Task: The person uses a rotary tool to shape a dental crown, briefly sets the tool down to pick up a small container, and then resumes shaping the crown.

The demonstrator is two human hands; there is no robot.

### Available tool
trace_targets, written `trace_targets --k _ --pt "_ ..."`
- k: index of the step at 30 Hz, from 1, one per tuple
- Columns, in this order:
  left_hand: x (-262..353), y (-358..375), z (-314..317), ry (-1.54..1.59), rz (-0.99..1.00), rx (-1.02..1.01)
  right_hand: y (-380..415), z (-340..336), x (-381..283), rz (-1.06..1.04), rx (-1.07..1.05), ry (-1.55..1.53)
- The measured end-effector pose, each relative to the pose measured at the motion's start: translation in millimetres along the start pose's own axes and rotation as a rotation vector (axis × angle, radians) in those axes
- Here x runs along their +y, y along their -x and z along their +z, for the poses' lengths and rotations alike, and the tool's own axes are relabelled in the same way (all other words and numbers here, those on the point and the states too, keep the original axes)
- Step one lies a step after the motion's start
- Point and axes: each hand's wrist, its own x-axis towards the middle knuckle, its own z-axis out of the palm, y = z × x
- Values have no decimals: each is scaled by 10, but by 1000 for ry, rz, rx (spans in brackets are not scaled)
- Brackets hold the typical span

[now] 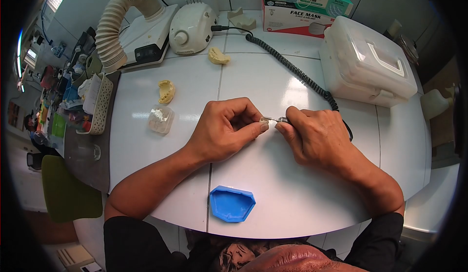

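Note:
Over the middle of the white table, my left hand [226,128] pinches a small pale piece [264,121] between thumb and fingertips; its exact shape is too small to tell. My right hand [317,133] is closed around a metal rotary handpiece [282,119], whose thin tip points left and reaches the piece. A black coiled cord [292,67] runs from behind my right hand to a white control unit [192,28]. Left of my left hand lie a small clear box [160,120] with pale contents and a yellowish dental cast [166,91].
A second cast [218,56] lies farther back. A blue tray [232,204] sits near the front edge. Behind are a white machine with a ribbed hose [109,26] and face mask boxes [297,18]. A white case [368,60] stands right, a basket [101,106] left.

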Motion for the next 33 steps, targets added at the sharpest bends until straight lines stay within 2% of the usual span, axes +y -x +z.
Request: trace_targets --k 33 --pt "-16 -26 -25 69 -3 -21 0 8 -3 2 14 7"
